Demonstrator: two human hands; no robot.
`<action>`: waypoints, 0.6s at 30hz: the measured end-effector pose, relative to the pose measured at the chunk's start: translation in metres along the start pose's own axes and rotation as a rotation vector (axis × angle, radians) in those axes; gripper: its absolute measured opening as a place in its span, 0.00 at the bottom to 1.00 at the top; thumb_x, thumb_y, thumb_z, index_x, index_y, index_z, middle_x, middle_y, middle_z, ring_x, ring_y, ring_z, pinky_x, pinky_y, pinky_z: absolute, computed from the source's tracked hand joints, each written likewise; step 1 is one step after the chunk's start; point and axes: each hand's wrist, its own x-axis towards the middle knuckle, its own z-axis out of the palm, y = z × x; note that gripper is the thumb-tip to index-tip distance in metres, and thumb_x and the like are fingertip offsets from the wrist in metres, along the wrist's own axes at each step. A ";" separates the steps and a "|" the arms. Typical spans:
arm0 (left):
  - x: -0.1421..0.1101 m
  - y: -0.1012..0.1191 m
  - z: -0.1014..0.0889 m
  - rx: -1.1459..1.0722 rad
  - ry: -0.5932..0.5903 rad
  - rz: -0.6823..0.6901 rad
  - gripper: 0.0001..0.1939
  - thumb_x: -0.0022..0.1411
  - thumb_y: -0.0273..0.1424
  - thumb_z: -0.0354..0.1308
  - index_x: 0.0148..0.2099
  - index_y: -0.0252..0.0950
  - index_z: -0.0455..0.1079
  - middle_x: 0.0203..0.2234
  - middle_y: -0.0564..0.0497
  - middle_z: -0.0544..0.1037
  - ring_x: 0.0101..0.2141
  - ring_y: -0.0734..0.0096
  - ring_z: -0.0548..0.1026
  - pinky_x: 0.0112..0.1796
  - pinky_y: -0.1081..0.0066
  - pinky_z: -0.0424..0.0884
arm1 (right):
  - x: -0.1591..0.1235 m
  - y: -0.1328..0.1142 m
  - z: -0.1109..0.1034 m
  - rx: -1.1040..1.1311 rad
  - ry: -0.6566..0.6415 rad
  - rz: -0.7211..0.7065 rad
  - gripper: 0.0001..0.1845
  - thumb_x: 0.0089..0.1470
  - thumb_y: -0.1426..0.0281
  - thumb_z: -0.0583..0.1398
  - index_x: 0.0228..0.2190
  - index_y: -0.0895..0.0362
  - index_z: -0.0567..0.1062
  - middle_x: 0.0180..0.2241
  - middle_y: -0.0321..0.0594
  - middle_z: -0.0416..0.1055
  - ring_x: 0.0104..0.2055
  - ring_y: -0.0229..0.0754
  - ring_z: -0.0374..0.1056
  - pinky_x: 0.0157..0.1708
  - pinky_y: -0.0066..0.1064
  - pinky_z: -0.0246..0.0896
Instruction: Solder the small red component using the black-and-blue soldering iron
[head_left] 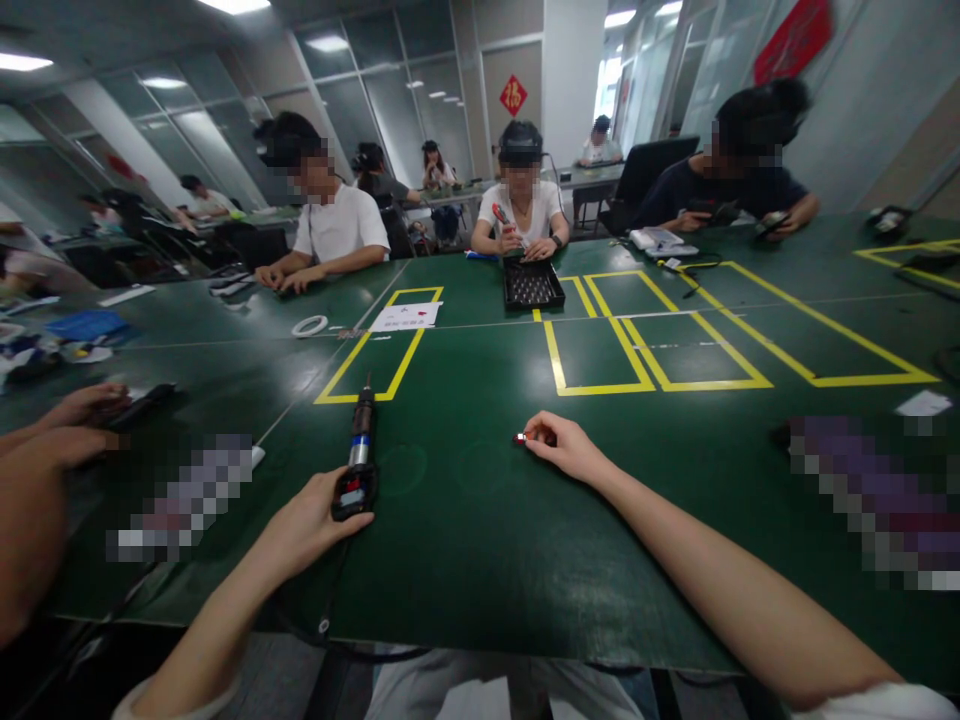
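Note:
My left hand closes around the lower end of an electric screwdriver, a black tool with a silver and blue band. The tool lies on the green table with its bit facing away from me, and a cord trails from its near end. To the right of it, my right hand pinches a small red part with a white patch just at the table surface. Its exact kind is too small to make out, and the fingers hide some of it.
Yellow tape frames mark the green table. A white paper sheet lies over one frame. Across the table a co-worker sits behind a black tray of small parts. A tape roll lies left; another person's hands work at far left.

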 end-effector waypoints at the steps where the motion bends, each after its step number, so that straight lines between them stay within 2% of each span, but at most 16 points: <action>1: 0.004 0.012 0.003 0.004 -0.010 0.007 0.40 0.49 0.53 0.56 0.58 0.32 0.60 0.47 0.41 0.72 0.47 0.53 0.73 0.47 0.60 0.68 | 0.000 -0.001 0.000 -0.019 0.009 -0.003 0.07 0.53 0.69 0.59 0.35 0.58 0.71 0.27 0.34 0.67 0.26 0.34 0.62 0.28 0.25 0.56; 6: 0.022 0.080 0.014 0.038 -0.065 0.096 0.38 0.50 0.50 0.57 0.59 0.37 0.58 0.48 0.42 0.71 0.47 0.54 0.72 0.44 0.63 0.68 | 0.000 -0.002 0.000 -0.047 0.010 0.003 0.06 0.51 0.71 0.60 0.34 0.58 0.71 0.25 0.33 0.67 0.26 0.34 0.63 0.28 0.25 0.56; 12: 0.043 0.162 0.027 0.119 -0.061 0.198 0.36 0.50 0.49 0.59 0.58 0.38 0.58 0.46 0.42 0.70 0.47 0.54 0.71 0.42 0.64 0.67 | -0.002 -0.004 0.001 -0.060 0.001 -0.046 0.05 0.50 0.74 0.59 0.33 0.58 0.70 0.26 0.33 0.67 0.26 0.34 0.64 0.29 0.26 0.58; 15: 0.053 0.188 0.033 0.133 -0.058 0.238 0.36 0.50 0.49 0.59 0.57 0.37 0.58 0.46 0.42 0.70 0.46 0.54 0.72 0.42 0.64 0.67 | -0.003 -0.005 0.001 -0.093 0.023 -0.060 0.06 0.49 0.75 0.59 0.33 0.57 0.69 0.26 0.32 0.67 0.27 0.35 0.63 0.30 0.26 0.58; 18: 0.059 0.201 0.036 0.145 -0.053 0.251 0.35 0.50 0.49 0.59 0.56 0.37 0.59 0.45 0.41 0.70 0.45 0.54 0.72 0.41 0.64 0.67 | -0.003 -0.004 0.000 -0.125 0.048 -0.069 0.06 0.48 0.76 0.58 0.32 0.57 0.69 0.27 0.33 0.67 0.28 0.35 0.63 0.31 0.26 0.58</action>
